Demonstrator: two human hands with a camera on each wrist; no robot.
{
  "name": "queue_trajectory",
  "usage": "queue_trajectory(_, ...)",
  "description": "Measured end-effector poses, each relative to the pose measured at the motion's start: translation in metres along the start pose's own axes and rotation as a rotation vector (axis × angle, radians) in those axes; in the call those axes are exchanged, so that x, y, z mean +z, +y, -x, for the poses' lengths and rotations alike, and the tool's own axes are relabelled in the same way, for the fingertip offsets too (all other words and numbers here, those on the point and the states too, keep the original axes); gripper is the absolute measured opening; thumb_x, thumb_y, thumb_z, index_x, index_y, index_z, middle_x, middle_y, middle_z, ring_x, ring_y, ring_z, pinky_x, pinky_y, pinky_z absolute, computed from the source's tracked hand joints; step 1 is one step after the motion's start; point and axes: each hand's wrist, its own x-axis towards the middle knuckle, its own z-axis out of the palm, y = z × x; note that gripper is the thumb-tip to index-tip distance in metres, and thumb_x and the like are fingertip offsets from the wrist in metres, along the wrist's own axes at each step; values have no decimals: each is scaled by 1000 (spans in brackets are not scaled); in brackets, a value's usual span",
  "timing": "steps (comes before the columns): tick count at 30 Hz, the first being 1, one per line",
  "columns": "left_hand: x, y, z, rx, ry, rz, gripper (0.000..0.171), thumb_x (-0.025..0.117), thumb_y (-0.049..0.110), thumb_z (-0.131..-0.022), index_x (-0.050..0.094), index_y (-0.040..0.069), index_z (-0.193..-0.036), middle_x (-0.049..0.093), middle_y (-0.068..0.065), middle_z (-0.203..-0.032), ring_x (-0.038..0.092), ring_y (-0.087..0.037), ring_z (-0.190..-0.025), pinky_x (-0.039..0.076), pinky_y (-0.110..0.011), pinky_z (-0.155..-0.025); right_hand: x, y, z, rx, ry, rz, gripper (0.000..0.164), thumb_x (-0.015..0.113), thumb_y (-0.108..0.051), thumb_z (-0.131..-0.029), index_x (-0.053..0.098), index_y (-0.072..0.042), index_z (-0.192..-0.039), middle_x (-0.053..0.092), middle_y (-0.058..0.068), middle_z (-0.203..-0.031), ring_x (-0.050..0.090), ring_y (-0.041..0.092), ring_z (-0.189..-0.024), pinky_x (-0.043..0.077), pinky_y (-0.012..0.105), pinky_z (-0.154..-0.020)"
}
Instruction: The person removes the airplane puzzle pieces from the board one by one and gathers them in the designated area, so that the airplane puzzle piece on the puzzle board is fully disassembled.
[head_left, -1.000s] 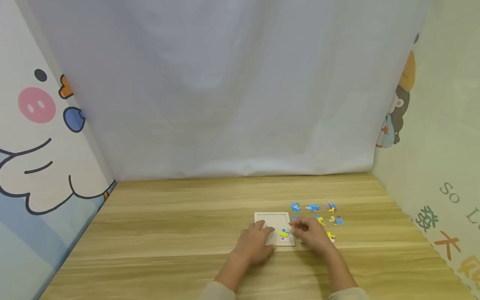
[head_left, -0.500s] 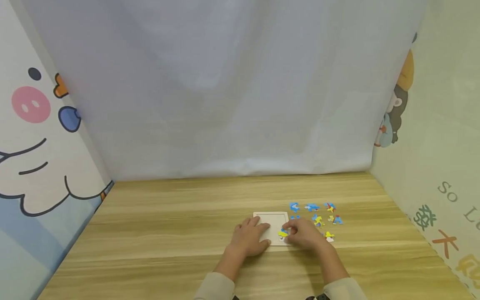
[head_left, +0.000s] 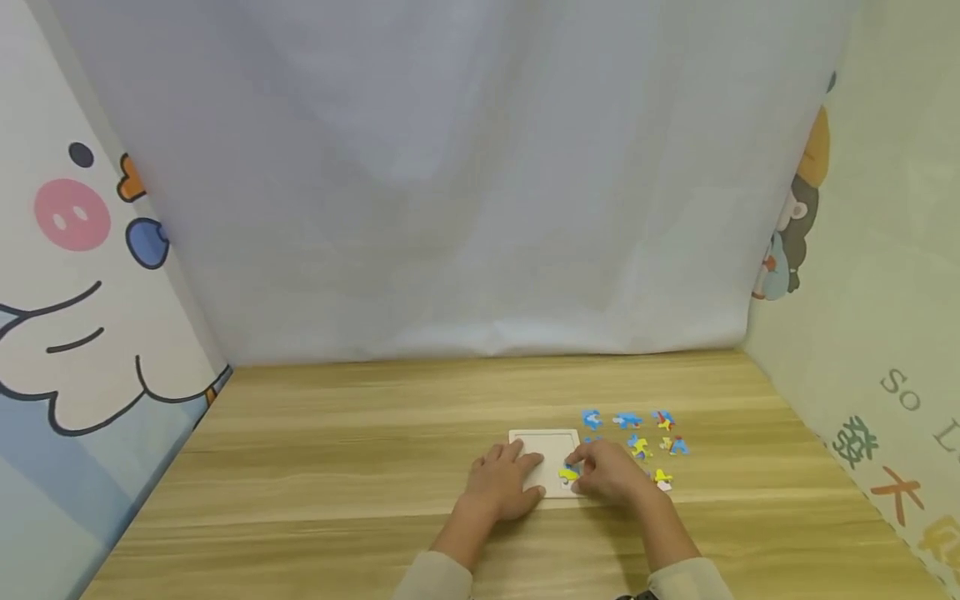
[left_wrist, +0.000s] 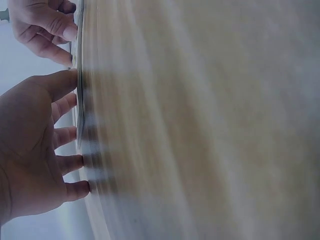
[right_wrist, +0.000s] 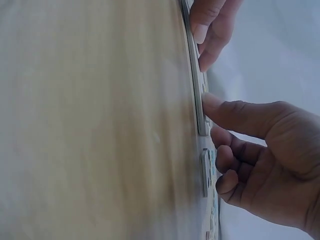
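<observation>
A shallow light wooden puzzle tray [head_left: 544, 432] lies on the table in the head view. In its lower right corner sits a yellow, blue and white puzzle piece [head_left: 567, 474]. My left hand [head_left: 501, 483] rests on the tray's left side with its fingers spread, thumb at the near edge. With thumb and index finger, my right hand [head_left: 611, 473] holds the piece at its right side, partly covering it. Both wrist views show the tray edge-on, and in the right wrist view the right thumb [right_wrist: 235, 115] touches its edge while the other fingers curl.
Several loose puzzle pieces lie right of the tray, among them a blue one [head_left: 592, 418], a blue and white one [head_left: 627, 420], a red and yellow one [head_left: 663, 419] and a yellow one [head_left: 662, 479]. A grey-white curtain [head_left: 480, 208] hangs behind the wood-grain table [head_left: 337, 467].
My right hand has moved left from beside the tray onto the puzzle piece in its corner. The left hand stays on the tray, shifted slightly left.
</observation>
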Motion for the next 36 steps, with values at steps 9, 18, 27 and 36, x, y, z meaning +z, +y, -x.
queue_trajectory(9,-3,4,-1,5,3,-4,48,57,42,-88,52,23,-132,41,-7,-139,35,-31,-126,33,-55,-96,-3,0,1,-44,70,-12,29,70,7,-68,59,-7,-90,49,3,-70,46,17,-62,41,31,-55)
queue_trajectory(18,-6,4,-2,11,0,-68,48,56,45,-88,52,24,-130,43,-3,-130,38,-28,-122,36,-52,-94,-9,3,-2,-82,19,-244,17,56,6,-79,57,-2,-94,56,5,-72,51,18,-62,43,29,-54)
queue_trajectory(27,-5,5,-1,8,-15,-70,48,56,46,-87,52,24,-130,43,-4,-132,39,-28,-121,36,-51,-94,-9,9,2,-83,15,-358,17,58,3,-82,58,4,-99,54,5,-70,48,16,-61,39,24,-51)
queue_trajectory(36,2,2,-2,6,-3,-56,48,56,46,-88,52,24,-130,43,-4,-132,38,-28,-122,36,-52,-94,-4,12,3,-87,30,-361,17,60,2,-81,58,4,-98,55,5,-69,46,14,-57,38,22,-49)
